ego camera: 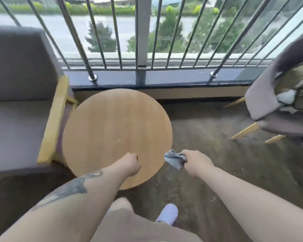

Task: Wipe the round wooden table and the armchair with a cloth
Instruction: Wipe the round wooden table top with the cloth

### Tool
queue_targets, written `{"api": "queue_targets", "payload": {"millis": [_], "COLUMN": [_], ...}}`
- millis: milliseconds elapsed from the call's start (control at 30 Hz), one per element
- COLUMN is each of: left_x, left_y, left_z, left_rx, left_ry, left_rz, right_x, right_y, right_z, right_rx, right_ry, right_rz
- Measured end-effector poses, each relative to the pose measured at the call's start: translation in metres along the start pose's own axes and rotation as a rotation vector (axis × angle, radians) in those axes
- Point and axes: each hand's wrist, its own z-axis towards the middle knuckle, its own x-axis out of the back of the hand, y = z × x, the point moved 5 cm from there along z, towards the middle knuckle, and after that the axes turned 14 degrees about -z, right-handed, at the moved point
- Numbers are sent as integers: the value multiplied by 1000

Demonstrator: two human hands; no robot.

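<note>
The round wooden table stands in the middle, its light top bare. To its left is the grey armchair with a yellow wooden armrest. My right hand grips a crumpled grey cloth just off the table's near right edge, above the floor. My left hand hovers over the near part of the table top with its fingers curled and nothing in it.
A metal railing on a dark sill closes the far side. A second grey chair with clothing on its seat stands at the right. Brown carpet lies between the table and that chair. My white shoe is below.
</note>
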Motion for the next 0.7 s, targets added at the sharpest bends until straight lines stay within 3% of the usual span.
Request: {"api": "queue_targets", "payload": {"millis": [167,433,700], "left_x": [-18,-7,-44], "left_y": [3,-66,-16], "left_z": [-5,12,46], "left_rx": [125,469,580], "left_ry": [91,188,242], "left_rz": [-224,-385,-624], "right_x": [20,44,65], "right_y": [5,-54,-24], "right_z": [65,133,188], "right_rx": [122,456,616], "right_ry": [-70,-37,-211], "right_rz": [-188,-344,-607]}}
